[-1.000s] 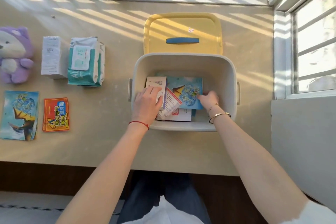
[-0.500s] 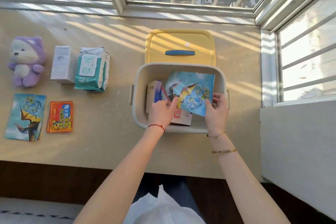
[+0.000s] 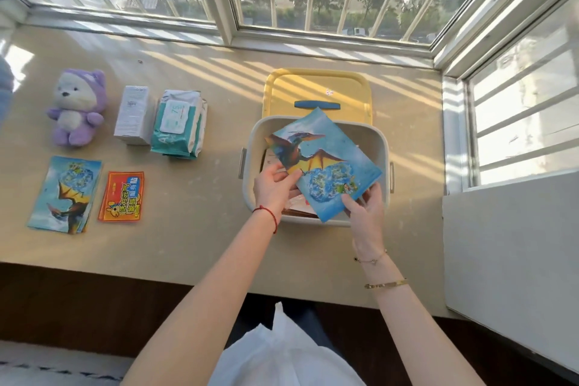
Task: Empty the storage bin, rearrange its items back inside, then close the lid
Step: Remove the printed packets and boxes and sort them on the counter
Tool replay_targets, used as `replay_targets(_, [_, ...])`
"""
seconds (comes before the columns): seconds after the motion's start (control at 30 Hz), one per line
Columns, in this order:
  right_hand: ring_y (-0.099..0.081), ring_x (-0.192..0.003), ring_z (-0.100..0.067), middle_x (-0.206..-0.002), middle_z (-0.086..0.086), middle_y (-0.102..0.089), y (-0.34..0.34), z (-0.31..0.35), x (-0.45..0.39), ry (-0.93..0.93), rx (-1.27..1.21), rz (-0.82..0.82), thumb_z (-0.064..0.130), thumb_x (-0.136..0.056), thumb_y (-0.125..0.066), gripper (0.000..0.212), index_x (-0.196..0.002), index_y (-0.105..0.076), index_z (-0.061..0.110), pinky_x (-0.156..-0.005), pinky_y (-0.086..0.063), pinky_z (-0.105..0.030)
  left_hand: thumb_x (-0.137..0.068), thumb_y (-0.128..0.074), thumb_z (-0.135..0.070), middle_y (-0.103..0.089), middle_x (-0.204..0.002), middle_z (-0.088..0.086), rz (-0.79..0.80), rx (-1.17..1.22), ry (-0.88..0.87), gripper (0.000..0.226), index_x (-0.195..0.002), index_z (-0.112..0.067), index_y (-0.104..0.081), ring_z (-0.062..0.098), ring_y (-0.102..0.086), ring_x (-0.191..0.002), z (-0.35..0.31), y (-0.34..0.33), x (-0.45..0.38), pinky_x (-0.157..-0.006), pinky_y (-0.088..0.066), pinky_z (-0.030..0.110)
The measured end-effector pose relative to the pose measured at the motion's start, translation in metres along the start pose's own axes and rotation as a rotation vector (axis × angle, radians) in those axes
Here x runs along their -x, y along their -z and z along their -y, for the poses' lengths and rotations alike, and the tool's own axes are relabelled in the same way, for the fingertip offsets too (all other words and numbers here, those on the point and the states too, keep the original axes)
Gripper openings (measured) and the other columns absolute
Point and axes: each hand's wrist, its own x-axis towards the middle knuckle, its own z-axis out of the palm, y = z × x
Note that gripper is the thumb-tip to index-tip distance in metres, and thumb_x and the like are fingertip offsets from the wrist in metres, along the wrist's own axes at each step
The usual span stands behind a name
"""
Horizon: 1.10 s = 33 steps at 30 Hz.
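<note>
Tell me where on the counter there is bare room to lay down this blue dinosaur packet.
Free: the stretch between the wipes pack and the bin, and the front strip below the orange sachet. Crowded: the far left, around the plush and white box.

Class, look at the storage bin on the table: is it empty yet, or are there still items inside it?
Not empty. Under the blue dinosaur packet held over the storage bin by both hands, paper items still lie on the bin's floor; how many cannot be told.

Beige table [image 3: 194, 247] carries bin [image 3: 383, 147], lid [image 3: 316, 86], toy [image 3: 76, 108].
</note>
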Motion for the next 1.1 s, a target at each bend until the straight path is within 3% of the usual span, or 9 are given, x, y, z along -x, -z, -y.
replay_targets(0.07, [-0.062, -0.104, -0.014, -0.113, -0.002, -0.063, -0.007, 0.007, 0.0, -0.006, -0.017, 0.014, 0.001, -0.091, -0.054, 0.034, -0.12, -0.051, 0.018, -0.081, -0.055, -0.031, -0.085, -0.067, -0.004, -0.069, -0.097, 0.01, -0.026, -0.098, -0.084, 0.036, -0.12, -0.003, -0.055, 0.015, -0.069, -0.08, -0.011, 0.018, 0.002, -0.059, -0.058, 0.026])
replay_targets(0.2, [-0.066, -0.089, -0.012, -0.097, 0.007, -0.07, -0.026, 0.021, -0.002, 0.09, 0.11, 0.068, 0.017, -0.092, -0.058, 0.021, -0.111, -0.064, 0.012, -0.071, -0.055, -0.03, -0.084, -0.068, -0.003, -0.068, -0.09, 0.007, -0.036, -0.256, -0.185, 0.024, -0.101, -0.016, -0.057, 0.02, -0.069, -0.08, -0.035, 0.062, 0.005, -0.062, -0.06, 0.031])
replay_targets(0.33, [-0.068, -0.085, -0.018, -0.095, -0.002, -0.073, -0.064, 0.017, 0.001, 0.11, 0.361, 0.26, 0.02, -0.091, -0.061, 0.014, -0.104, -0.066, 0.017, -0.063, -0.057, -0.037, -0.082, -0.07, -0.003, -0.066, -0.1, 0.015, -0.019, -0.361, -0.199, 0.028, -0.104, -0.016, -0.059, 0.026, -0.067, -0.091, -0.055, 0.116, 0.004, -0.071, -0.059, 0.043])
replay_targets(0.47, [-0.065, -0.091, -0.023, -0.093, -0.004, -0.068, -0.117, -0.001, 0.015, 0.167, 0.537, 0.35, 0.018, -0.09, -0.06, 0.008, -0.098, -0.063, 0.021, -0.064, -0.058, -0.036, -0.08, -0.074, -0.015, -0.067, -0.099, 0.005, -0.076, -0.455, -0.26, 0.037, -0.114, -0.012, -0.061, 0.018, -0.066, -0.092, -0.064, 0.184, -0.002, -0.071, -0.06, 0.04])
replay_targets(0.67, [-0.065, -0.087, -0.018, -0.089, 0.0, -0.066, -0.225, -0.05, 0.052, 0.151, 0.636, 0.39, 0.017, -0.089, -0.061, 0.007, -0.096, -0.061, 0.02, -0.069, -0.059, -0.044, -0.077, -0.077, -0.024, -0.067, -0.104, 0.002, -0.182, -0.485, -0.25, 0.047, -0.119, -0.011, -0.062, 0.015, -0.064, -0.096, -0.072, 0.3, -0.018, -0.085, -0.055, 0.036])
replay_targets(0.77, [-0.067, -0.083, -0.016, -0.086, 0.001, -0.067, -0.29, -0.083, 0.072, 0.117, 0.676, 0.358, 0.02, -0.088, -0.062, 0.006, -0.093, -0.06, 0.018, -0.066, -0.06, -0.042, -0.079, -0.075, -0.016, -0.064, -0.104, 0.0, -0.227, -0.501, -0.228, 0.042, -0.119, -0.011, -0.062, 0.01, -0.06, -0.096, -0.083, 0.365, -0.03, -0.079, -0.047, 0.017])
replay_targets(0.93, [-0.068, -0.08, -0.021, -0.086, -0.004, -0.068, -0.402, -0.138, 0.101, 0.04, 0.755, 0.394, 0.018, -0.088, -0.062, 0.007, -0.093, -0.058, 0.016, -0.061, -0.06, -0.04, -0.079, -0.075, -0.014, -0.064, -0.104, -0.001, -0.287, -0.553, -0.221, 0.04, -0.117, -0.014, -0.064, 0.011, -0.062, -0.089, -0.098, 0.477, -0.062, -0.083, -0.047, 0.022])
replay_targets(1.1, [-0.062, -0.08, -0.017, -0.085, 0.004, -0.062, -0.495, -0.188, 0.112, 0.087, 1.012, 0.455, 0.029, -0.09, -0.057, 0.011, -0.093, -0.053, 0.019, -0.065, -0.056, -0.037, -0.079, -0.074, -0.015, -0.069, -0.102, 0.002, -0.352, -0.673, -0.216, 0.037, -0.116, -0.015, -0.067, 0.008, -0.061, -0.079, -0.101, 0.567, -0.102, -0.085, -0.049, 0.023])
